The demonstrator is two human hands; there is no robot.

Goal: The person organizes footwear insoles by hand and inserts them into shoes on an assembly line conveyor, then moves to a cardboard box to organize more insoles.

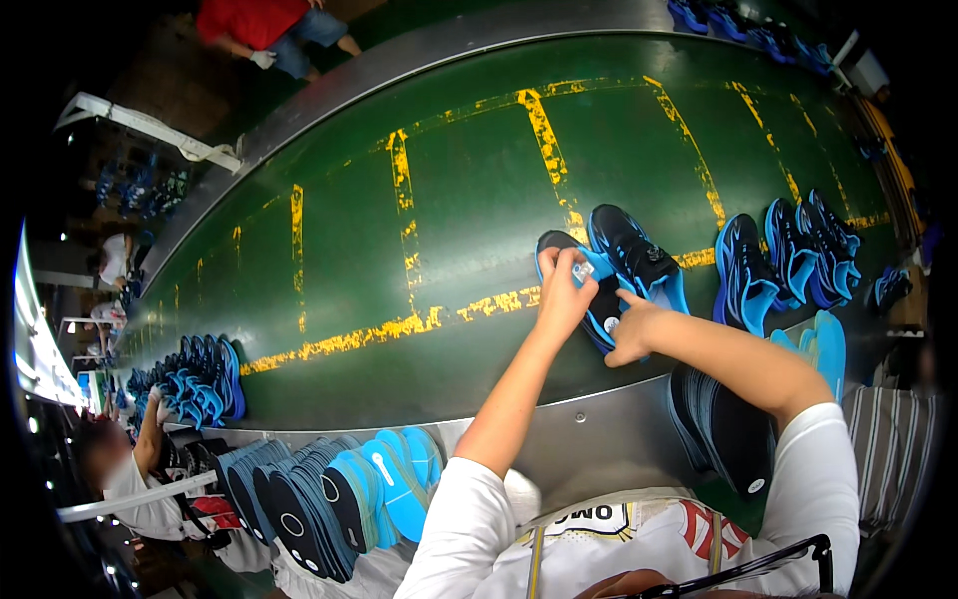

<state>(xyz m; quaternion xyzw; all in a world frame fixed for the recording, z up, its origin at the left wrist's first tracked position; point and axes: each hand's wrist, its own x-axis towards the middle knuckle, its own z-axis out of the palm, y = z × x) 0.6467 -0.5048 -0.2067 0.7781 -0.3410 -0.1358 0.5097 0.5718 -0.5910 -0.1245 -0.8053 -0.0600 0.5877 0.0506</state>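
Note:
A black shoe with blue lining lies in front of me on the green belt, its toe pointing away. My left hand is over its opening, thumb and fingers pinched on a small whitish, see-through piece; what this piece is I cannot make out. Inside the shoe shows a black insole with a round white label. My right hand grips the shoe near the heel, finger and thumb around its edge. Right beside it lies a matching black and blue shoe, which neither hand holds.
Several similar shoes stand on the belt to the right, more at the far left. Stacked insoles hang along the near edge at left, others by my right arm. A co-worker reaches in at left; another person stands across.

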